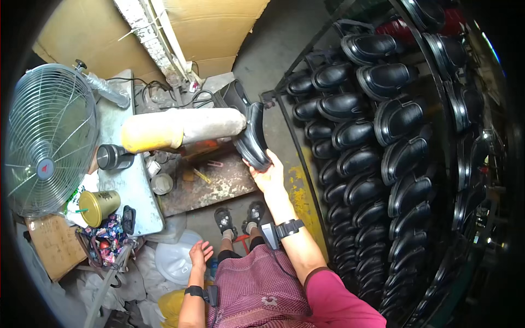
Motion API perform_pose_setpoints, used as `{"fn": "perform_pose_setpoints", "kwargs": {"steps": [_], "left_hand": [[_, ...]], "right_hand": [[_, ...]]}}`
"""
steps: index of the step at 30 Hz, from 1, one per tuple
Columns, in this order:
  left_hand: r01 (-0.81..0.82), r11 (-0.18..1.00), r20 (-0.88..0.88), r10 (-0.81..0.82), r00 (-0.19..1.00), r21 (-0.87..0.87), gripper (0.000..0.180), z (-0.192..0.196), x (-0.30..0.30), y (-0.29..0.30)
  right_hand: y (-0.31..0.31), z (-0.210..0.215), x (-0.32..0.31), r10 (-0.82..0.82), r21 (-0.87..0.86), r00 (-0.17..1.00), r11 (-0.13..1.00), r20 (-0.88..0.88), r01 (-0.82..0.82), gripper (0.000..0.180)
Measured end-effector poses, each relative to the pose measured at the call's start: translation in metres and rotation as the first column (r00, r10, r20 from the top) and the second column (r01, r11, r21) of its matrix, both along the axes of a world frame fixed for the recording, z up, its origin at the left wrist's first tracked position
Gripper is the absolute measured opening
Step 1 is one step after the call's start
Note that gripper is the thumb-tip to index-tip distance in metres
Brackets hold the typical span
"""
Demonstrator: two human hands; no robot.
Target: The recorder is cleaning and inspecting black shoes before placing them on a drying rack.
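My right hand (269, 174) grips the lower end of a black leather shoe (252, 143), its fingers curled around that end. The shoe stands on edge against the tip of a long rounded arm (210, 123), yellow at one end and grey-white towards the shoe. Whether the arm's tip enters the shoe is hidden. Behind it, at the far side of the bench, a second dark shoe-like piece (234, 97) is partly covered. My left hand (200, 255) hangs beside my lap with nothing in it, fingers apart.
A tall rack (306, 164) with rows of black shoes fills the right side. On the left table stand a large fan (45, 168), a dark-lidded jar (114, 157) and a gold cup (99, 208). Below the arm is a worn, stained bench top (219, 186). White bags lie lower left.
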State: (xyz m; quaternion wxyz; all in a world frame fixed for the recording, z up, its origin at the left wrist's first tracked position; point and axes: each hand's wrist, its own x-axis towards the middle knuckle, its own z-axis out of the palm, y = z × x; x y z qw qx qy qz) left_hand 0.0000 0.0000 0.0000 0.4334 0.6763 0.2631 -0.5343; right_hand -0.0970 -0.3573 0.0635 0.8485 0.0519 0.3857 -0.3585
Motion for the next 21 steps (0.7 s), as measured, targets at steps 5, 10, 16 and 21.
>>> {"fn": "perform_pose_setpoints", "kwargs": {"steps": [5,10,16,21], "left_hand": [[-0.005,0.999,0.009,0.006,1.0,-0.05,0.034,0.008,0.007,-0.018],[0.187,0.949,0.137,-0.156,0.978,-0.252,0.036,0.051,0.006,-0.091],[0.445,0.761,0.31,-0.329,0.892,-0.473,0.025,0.108,-0.02,-0.189],[0.662,0.683,0.53,-0.454,0.716,-0.309,0.025,0.111,-0.044,-0.199]], "right_hand": [[0.015,0.008,-0.027,0.046,-0.008,0.996,0.999,-0.074,-0.047,0.029],[0.054,-0.002,-0.066,0.008,0.104,0.986,0.995,-0.165,0.01,0.029],[0.116,0.031,-0.106,0.083,0.121,0.984,0.991,-0.157,-0.064,0.018],[0.148,0.055,-0.124,0.092,-0.028,0.99,0.995,-0.11,-0.096,0.034]]}}
